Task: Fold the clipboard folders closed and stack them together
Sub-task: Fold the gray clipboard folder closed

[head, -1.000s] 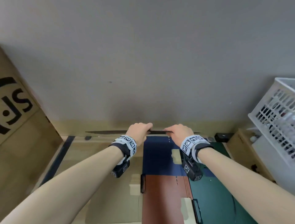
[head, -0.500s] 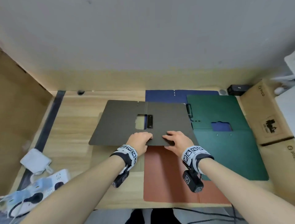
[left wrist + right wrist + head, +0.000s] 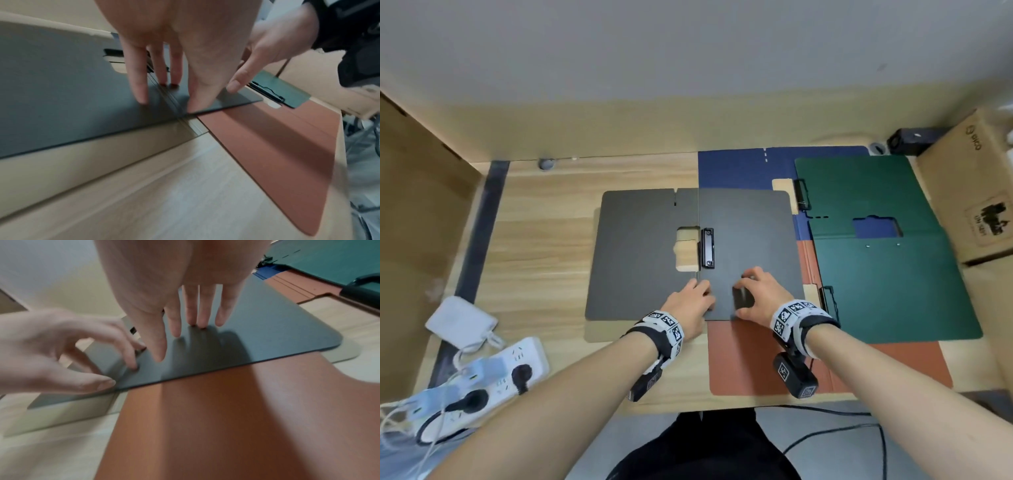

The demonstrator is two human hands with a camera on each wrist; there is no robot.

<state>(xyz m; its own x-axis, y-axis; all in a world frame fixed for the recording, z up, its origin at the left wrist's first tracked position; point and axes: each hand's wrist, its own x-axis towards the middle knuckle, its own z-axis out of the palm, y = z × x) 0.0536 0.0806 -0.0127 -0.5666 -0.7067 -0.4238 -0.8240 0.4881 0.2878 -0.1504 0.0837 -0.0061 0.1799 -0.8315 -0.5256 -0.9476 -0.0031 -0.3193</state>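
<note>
A dark grey clipboard folder lies spread open and flat in the middle of the wooden table, its black clip at the spine. My left hand and right hand rest side by side on its near edge. In the left wrist view my left hand touches the grey folder by the spine with straight fingers. The right wrist view shows my right hand with fingertips on the grey folder. An orange folder, a green folder and a blue folder lie partly under or beside it.
A beige folder peeks out under the grey one. A white power strip and a white adapter lie at the near left. Cardboard boxes stand at the right, a cardboard panel at the left.
The grey folder, held up edge-on near the wall a second ago, has come down towards me and now lies flat and open. Both hands moved nearer with it.
</note>
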